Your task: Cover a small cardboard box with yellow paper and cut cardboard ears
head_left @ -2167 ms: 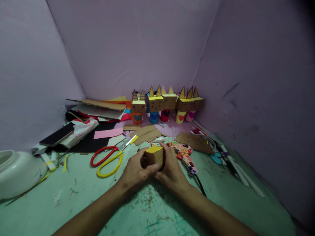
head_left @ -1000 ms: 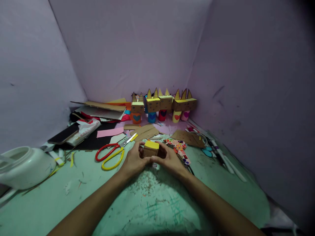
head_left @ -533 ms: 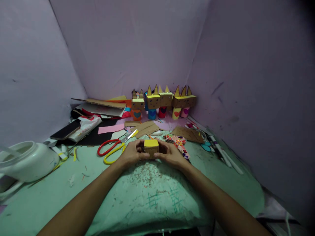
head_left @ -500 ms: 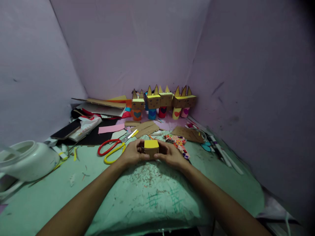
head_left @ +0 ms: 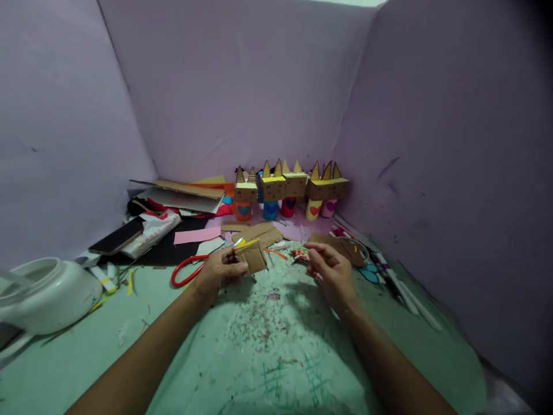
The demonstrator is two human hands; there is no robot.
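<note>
My left hand (head_left: 216, 272) is closed on a small cardboard box (head_left: 254, 260), its fingers and thumb at the box's left edge. The box is tilted, with plain brown sides toward me and a strip of yellow on top. My right hand (head_left: 332, 274) is apart from the box, over a patterned red piece (head_left: 299, 254) that it partly covers. Its fingers are loosely bent and apart, and I see nothing gripped in them. Red-and-yellow scissors (head_left: 186, 271) lie behind my left hand, their yellow handle hidden.
Several cardboard figures (head_left: 272, 190) with pointed ears stand at the back. Paper and cardboard scraps (head_left: 177, 196) are piled back left, near a white pot (head_left: 56, 300). Pens (head_left: 393, 276) lie along the right wall. Small debris covers the green tabletop (head_left: 259, 334).
My right hand has let go of the box and moved right. My left hand has moved slightly left with the box, which is now tilted. The view has shifted slightly.
</note>
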